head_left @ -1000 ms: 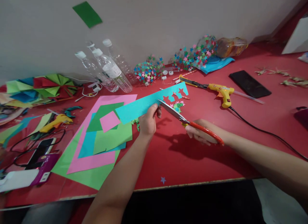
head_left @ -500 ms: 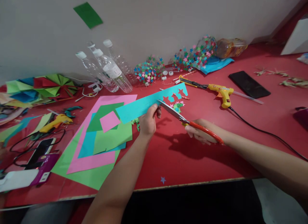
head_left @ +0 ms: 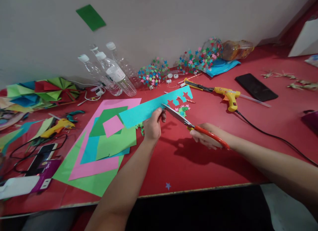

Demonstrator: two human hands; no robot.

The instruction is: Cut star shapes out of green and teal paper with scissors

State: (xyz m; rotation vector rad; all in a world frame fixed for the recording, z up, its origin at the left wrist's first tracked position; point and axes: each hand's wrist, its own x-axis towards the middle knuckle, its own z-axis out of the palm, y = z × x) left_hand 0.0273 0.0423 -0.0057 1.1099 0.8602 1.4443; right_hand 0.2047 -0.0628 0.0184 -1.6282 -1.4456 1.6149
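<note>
My left hand (head_left: 153,125) pinches the lower edge of a turquoise paper strip (head_left: 144,109), held tilted above the table. Several star-shaped gaps show along the strip's right part. In my right hand (head_left: 205,135) is a pair of scissors (head_left: 211,135) with red handles, its blade tips at the strip's lower edge close to my left thumb. Small pink and green paper stars (head_left: 183,110) lie in a heap behind the blades. A single bluish star (head_left: 168,186) rests near the table's front edge.
Coloured paper sheets (head_left: 109,178) overlap left of my hand. Plastic bottles (head_left: 116,73) and star-covered globes (head_left: 152,73) stand by the wall. To the right lie a yellow glue gun (head_left: 230,96) with a trailing cord and a black phone (head_left: 255,87). Another glue gun (head_left: 58,125) lies left.
Hardly anything differs. The view has shifted very slightly; both hands, the scissors and the strip keep nearly the same positions.
</note>
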